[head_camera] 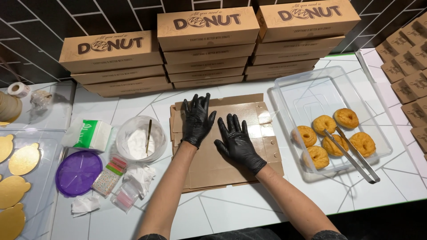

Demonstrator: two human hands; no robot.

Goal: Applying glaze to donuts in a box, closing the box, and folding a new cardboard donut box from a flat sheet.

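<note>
Your left hand [196, 119] and right hand [237, 141] lie spread flat, each grip holding nothing, on the flat cardboard box blank [222, 146] mid-worktop; light, stiff, creasable, so lift it by an edge; doughnut tub [284, 95] at three o'clock

To the right of the right hand [238, 142], five donuts [324, 124] lie in one clear tub [284, 89] with one pair of tongs [353, 155]. Beyond both hands, three stacks of boxes [207, 44] stand.

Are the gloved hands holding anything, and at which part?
Nothing is held. The left hand and right hand lie flat, fingers spread, on the top of the flattened cardboard boxes.
</note>
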